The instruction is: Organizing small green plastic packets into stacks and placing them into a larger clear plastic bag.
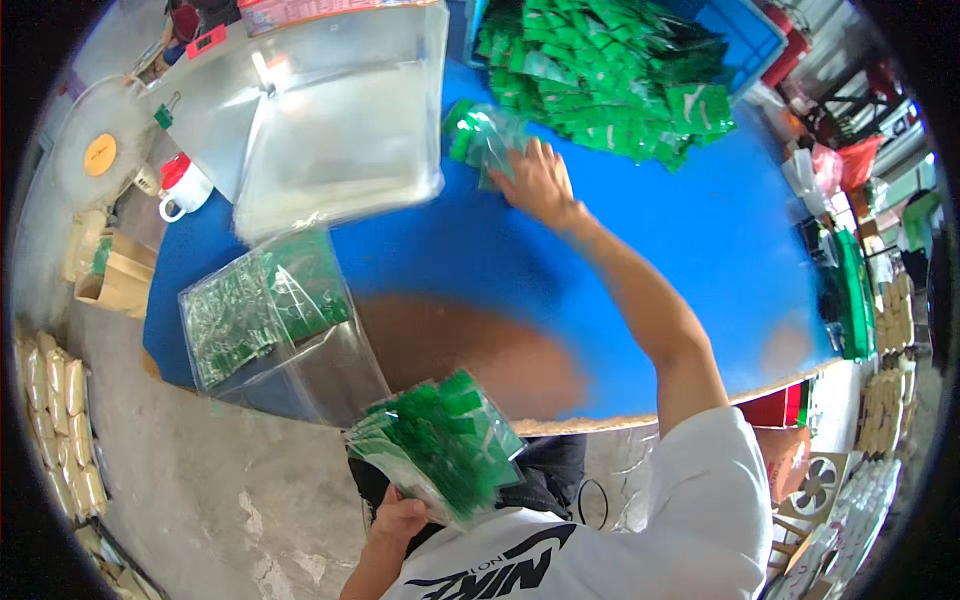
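My left hand point(400, 515) is closed on the lower corner of a fanned bunch of green packets point(445, 440), held in front of the table's near edge. Out over the blue table top point(640, 270), my right hand point(540, 183) has its thumb and fingers apart. Its fingertips are at the edge of a few clear and green packets point(490, 135) lying apart from the main pile. Just beyond spreads a large heap of green packets point(610, 75). Left of my held bunch, a clear plastic bag point(280, 310) partly filled with green packets lies across the near edge.
A stack of large clear plastic bags point(340, 140) covers the back left. Beside it stand a white mug with a red lid point(185, 187) and a round fan point(100, 155). A blue crate point(755, 45) backs the heap. Tan sacks point(65, 420) are stacked on the left floor.
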`<state>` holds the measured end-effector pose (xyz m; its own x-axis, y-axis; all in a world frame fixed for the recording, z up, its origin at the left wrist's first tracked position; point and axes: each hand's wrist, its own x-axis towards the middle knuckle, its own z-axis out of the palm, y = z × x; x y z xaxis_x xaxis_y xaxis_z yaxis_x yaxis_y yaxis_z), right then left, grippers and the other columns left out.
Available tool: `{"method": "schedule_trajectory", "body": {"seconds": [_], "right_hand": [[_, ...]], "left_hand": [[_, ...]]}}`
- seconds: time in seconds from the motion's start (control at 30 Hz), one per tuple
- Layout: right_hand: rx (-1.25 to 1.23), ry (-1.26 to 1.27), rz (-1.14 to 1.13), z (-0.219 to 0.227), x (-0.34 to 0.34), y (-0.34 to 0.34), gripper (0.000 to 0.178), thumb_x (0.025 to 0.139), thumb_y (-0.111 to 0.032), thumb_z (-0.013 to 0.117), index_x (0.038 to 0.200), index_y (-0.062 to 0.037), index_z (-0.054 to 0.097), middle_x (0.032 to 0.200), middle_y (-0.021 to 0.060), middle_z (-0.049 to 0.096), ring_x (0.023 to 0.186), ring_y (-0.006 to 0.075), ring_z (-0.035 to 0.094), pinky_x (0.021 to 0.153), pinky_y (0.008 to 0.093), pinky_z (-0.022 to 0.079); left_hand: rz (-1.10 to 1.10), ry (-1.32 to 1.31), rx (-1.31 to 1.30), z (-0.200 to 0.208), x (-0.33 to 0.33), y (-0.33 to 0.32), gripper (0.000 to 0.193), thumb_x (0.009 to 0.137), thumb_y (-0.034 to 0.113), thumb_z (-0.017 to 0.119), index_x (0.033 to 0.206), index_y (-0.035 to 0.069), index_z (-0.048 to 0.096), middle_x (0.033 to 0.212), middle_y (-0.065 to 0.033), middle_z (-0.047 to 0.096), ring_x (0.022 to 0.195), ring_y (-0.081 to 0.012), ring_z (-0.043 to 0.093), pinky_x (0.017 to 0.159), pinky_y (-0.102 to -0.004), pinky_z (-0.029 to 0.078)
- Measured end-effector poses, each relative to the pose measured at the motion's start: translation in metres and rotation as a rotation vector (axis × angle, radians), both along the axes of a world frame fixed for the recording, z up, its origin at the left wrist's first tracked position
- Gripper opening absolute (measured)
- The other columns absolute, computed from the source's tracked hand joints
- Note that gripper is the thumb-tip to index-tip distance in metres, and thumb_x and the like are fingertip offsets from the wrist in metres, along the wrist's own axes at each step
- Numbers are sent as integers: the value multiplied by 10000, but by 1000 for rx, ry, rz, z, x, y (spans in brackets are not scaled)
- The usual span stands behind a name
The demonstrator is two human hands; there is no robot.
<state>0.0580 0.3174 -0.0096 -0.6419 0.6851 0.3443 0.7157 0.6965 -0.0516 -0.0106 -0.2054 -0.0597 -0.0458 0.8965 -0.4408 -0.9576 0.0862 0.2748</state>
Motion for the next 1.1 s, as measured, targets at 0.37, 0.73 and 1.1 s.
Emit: {"method": "schedule_trajectory", "body": {"seconds": [0.37,0.73,1.1], "right_hand": [[-287,175,-174,20,99,-90,655,790,-547,741,1131,-8,593,1171,198,645,1173,362,581,990,587,421],[-339,602,-244,8,135,-27,474,693,-325,860,1046,-59,689,1059,188,707,984,348,682,854,403,547],[-1139,463,170,123,94,-271,675,947,-598,571,1067,65,617,884,161,641,843,240,590,791,400,498]], "left_hand": [[-24,73,139,18,1,23,781,688,134,777,1403,30,481,1330,-121,603,1237,-315,573,1099,-498,424],[36,75,328,32,-5,71,668,731,213,772,1320,-20,560,1295,-150,631,1190,-324,607,1077,-499,445],[92,78,421,3,-4,105,699,854,241,677,1468,57,399,1485,-156,455,1363,-365,441,1137,-623,319]]}}
